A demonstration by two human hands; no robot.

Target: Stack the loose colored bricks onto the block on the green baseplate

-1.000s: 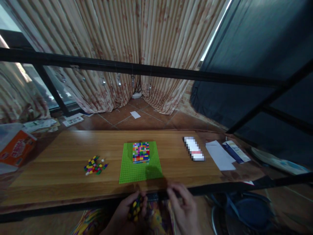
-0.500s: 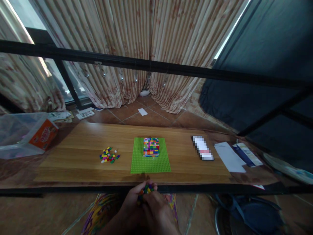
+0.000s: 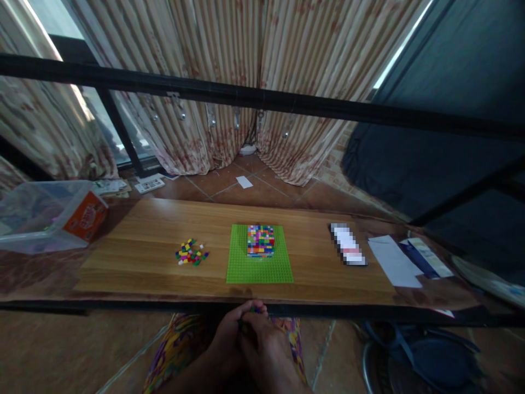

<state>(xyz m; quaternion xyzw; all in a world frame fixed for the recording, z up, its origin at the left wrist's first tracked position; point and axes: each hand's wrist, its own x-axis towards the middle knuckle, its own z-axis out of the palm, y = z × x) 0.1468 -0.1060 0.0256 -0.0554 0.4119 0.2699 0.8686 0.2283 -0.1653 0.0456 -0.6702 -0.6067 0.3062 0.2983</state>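
Observation:
Both hands are together just in front of the table's near edge, low in the head view. My left hand (image 3: pixel 228 331) is cupped round a handful of small coloured building bricks (image 3: pixel 255 310). Over that palm lies my right hand (image 3: pixel 269 340), fingers bent down among the bricks and hiding most of them. What its fingertips hold is hidden. Beyond the hands a green studded baseplate (image 3: pixel 260 272) lies flat on the table, bearing a many-coloured block of stacked bricks (image 3: pixel 261 241). To its left, a loose pile of bricks (image 3: pixel 191 253) is spread on the wood.
The wooden table top (image 3: pixel 139 241) has a dark frame bar along its near edge. A phone (image 3: pixel 348 244) lies right of the baseplate, with white paper (image 3: pixel 394 261) beyond it. A clear plastic box (image 3: pixel 45 213) stands at far left. A dark bar (image 3: pixel 246 96) crosses before the curtains.
The view has shifted slightly, so the table appears higher and further right. My right hand now covers more of the bricks in my left palm. The stacked block and loose pile look unchanged.

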